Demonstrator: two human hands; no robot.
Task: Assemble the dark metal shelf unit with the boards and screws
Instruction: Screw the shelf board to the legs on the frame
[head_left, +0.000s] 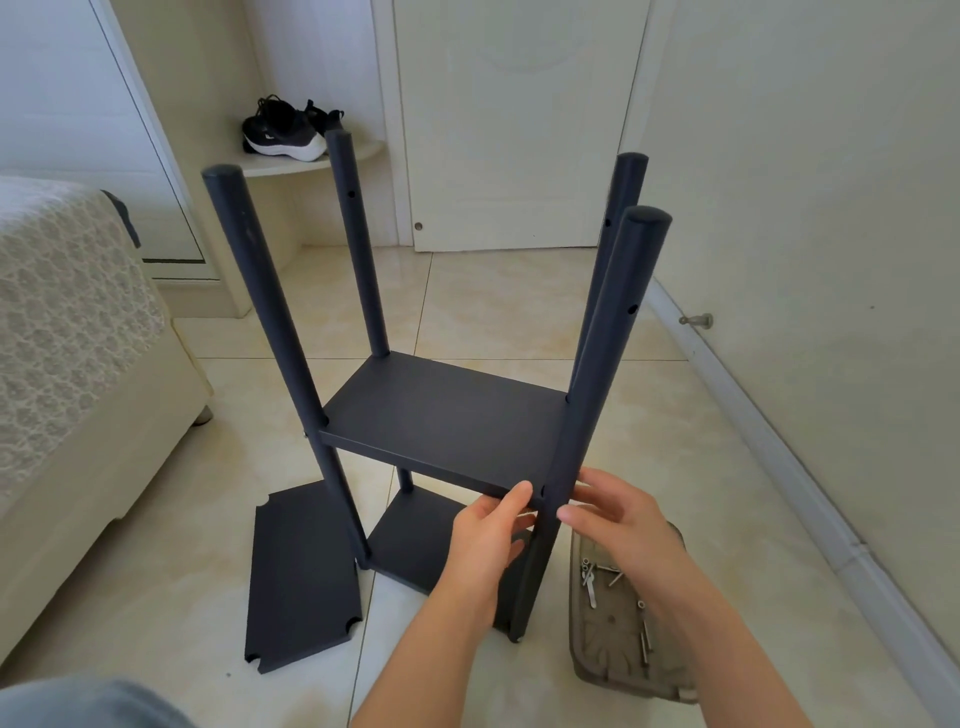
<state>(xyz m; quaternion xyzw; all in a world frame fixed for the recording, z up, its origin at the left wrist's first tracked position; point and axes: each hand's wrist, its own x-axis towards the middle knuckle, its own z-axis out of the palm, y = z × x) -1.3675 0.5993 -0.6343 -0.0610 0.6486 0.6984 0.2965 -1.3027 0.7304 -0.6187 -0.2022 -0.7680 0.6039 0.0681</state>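
On cream floor tiles (467, 301), shelf unit (441, 415).

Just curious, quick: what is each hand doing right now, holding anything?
Left hand: pinching the middle board at its near corner.
Right hand: open, fingers straight, at the near post.

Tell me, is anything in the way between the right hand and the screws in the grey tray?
Nothing visible is. The right hand reaches the near right dark metal pole, and the silver screws lie loose in the grey plastic tray on the floor below it. Only the person's forearm covers part of the tray.
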